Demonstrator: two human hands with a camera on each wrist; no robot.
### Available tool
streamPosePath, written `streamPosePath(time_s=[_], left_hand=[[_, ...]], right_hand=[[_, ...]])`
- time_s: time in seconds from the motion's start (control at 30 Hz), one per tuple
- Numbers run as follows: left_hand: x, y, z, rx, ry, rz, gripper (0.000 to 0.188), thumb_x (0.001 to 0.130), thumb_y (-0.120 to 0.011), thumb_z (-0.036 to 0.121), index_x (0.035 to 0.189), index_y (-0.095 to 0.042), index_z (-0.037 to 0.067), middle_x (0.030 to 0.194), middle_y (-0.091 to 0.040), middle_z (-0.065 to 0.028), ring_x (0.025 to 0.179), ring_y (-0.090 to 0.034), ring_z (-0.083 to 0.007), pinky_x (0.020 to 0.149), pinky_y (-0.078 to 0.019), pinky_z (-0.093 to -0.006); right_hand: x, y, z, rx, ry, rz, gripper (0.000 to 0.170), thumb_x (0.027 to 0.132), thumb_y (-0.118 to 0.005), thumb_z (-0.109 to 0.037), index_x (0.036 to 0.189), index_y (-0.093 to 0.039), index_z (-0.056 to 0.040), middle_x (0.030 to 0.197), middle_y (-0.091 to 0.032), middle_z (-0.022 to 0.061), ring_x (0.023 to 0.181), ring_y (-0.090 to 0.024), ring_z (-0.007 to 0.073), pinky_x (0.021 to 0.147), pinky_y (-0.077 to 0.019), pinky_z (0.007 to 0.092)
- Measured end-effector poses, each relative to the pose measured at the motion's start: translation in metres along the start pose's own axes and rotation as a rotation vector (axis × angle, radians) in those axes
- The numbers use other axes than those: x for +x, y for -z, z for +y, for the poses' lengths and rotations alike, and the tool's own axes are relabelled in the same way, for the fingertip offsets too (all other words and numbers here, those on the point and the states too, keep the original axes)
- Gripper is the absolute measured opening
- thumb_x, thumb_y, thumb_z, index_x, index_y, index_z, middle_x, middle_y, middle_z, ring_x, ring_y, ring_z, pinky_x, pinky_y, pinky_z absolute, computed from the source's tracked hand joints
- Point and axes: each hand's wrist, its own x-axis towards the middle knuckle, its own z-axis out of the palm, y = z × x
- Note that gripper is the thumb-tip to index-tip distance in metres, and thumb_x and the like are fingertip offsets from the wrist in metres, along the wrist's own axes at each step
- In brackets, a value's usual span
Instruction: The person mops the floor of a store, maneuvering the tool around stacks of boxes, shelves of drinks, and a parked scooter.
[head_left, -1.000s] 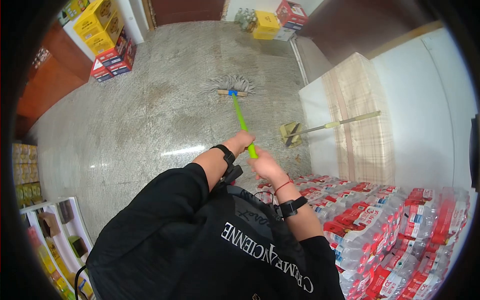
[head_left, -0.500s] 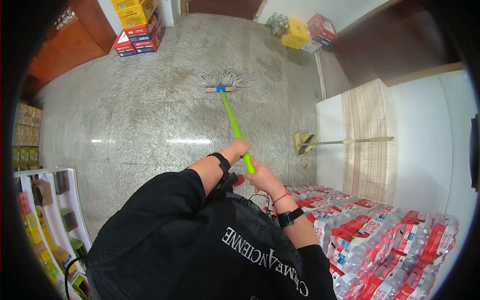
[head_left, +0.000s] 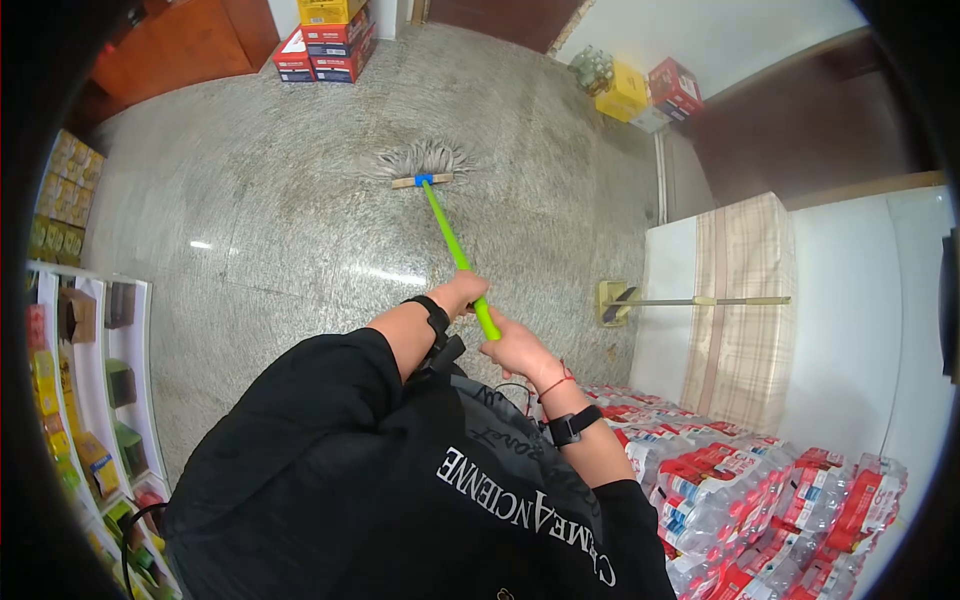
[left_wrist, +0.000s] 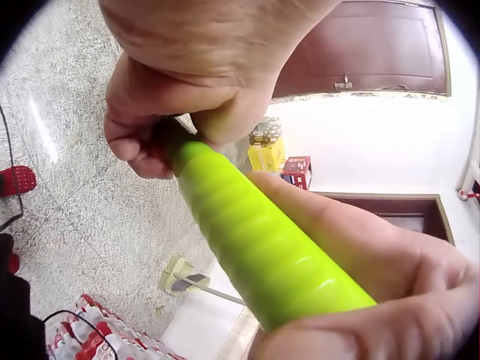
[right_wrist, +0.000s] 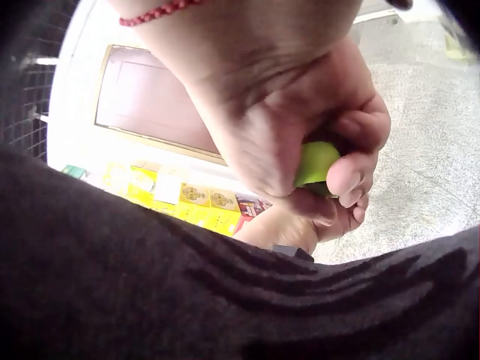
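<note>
A mop with a bright green handle slants forward from the body in the head view. Its grey string head lies spread on the floor beyond a wooden bar with a blue clamp. My left hand grips the handle farther down the shaft, and my right hand holds it near the top end. In the left wrist view the ridged green grip runs between both hands. Seen from the right wrist, the fingers of my right hand curl round the handle's end.
A long-handled dustpan stands by a cloth-draped box on the right. Shrink-wrapped bottle packs are stacked at the near right, and white shelves at the left. Cartons and a yellow box stand farther off.
The mop head has shifted a little left across the floor, with both hands still gripping the handle. The head view has swung, so the cartons and dustpan appear farther right.
</note>
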Motion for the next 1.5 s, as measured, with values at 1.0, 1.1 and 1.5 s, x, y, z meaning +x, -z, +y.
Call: streamPosePath(time_s=[1.0,1.1,1.5], left_hand=[[-0.119,-0.092,-0.131,-0.143,-0.001,-0.005,0.023,0.080,-0.056,0.024,0.075,-0.055,0.001,0.057,-0.056,-0.0097,0.038,-0.051,-0.0164,0.033,-0.0358,-0.0302],[-0.119,-0.072,-0.131,-0.214,-0.005,-0.003,0.023,0.080,-0.055,0.023,0.076,-0.054,0.001,0.057,-0.055,-0.0095,0.039,-0.050,-0.0162,0.032,-0.0341,-0.0299],[-0.144,0.068,-0.183,-0.250,-0.037,0.064,0.028,0.081,-0.053,0.025,0.071,-0.053,-0.001,0.053,-0.052,-0.0099,0.038,-0.048,-0.0160,0.032,-0.0325,-0.0284]], right_hand=[[-0.155,-0.063,0.077,-0.068,-0.012,-0.105,0.067,0.071,-0.060,-0.011,0.133,-0.034,-0.0090,0.060,-0.050,0.0036,0.046,-0.047,0.0112,0.038,-0.0376,0.0257],[-0.149,-0.071,0.056,-0.096,-0.064,-0.091,0.067,0.071,-0.060,-0.010,0.133,-0.034,-0.0091,0.061,-0.050,0.0039,0.046,-0.047,0.0113,0.038,-0.0384,0.0252],[-0.098,-0.175,-0.031,-0.202,-0.007,-0.125,0.068,0.070,-0.058,-0.011,0.134,-0.033,-0.0074,0.066,-0.052,0.0066,0.050,-0.050,0.0131,0.040,-0.0429,0.0269]])
